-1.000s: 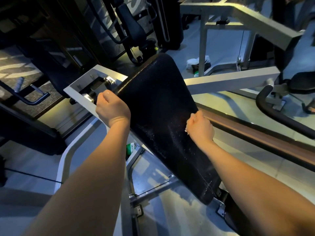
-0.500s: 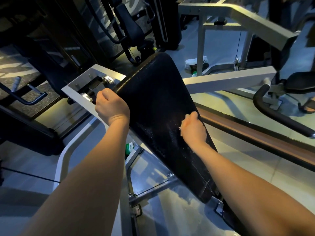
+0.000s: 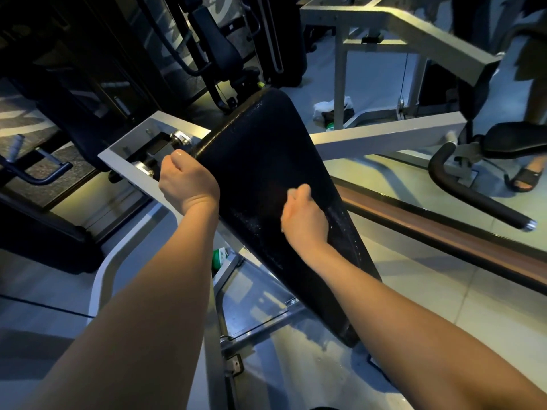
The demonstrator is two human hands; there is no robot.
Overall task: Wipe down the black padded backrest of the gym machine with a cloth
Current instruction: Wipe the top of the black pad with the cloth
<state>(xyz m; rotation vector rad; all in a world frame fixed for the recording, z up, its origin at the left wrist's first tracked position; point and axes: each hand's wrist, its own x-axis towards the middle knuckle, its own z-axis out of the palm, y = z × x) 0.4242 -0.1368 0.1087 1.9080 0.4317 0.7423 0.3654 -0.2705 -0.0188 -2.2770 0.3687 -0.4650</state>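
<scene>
While the person is leaning over the machine, the left hand [image 3: 188, 184] is gripping the left edge of the backrest [image 3: 260, 161], fingers wrapping out of sight behind the pad and the thumb lying pressed along the rim on top. That black pad is sitting tilted in the middle of the white frame [image 3: 124, 156], wide rounded end farthest from the person, narrow end pointing down towards the floor.

The right hand [image 3: 305, 217] is pressing against the face of the pad, just below its middle and towards the right edge. Its fingers are curling tight into the palm, bunched together, and a pale scrap of the cloth [image 3: 291, 193] is peeping out at the top of the fist, too blurred for me to tell more. Just below that hand, pale specks [image 3: 346, 232] are glinting on the pad's lower right side.

Two shiny bolts [image 3: 179, 137] are showing in the frame beside the left thumb. A white bar [image 3: 384, 134] is running off to the right behind the pad, and a black padded handle [image 3: 479, 202] is curving past it. Someone's sandalled foot [image 3: 524, 179] is standing at the far right. Under the left forearm, something green [image 3: 220, 257] is lying on the floor.
</scene>
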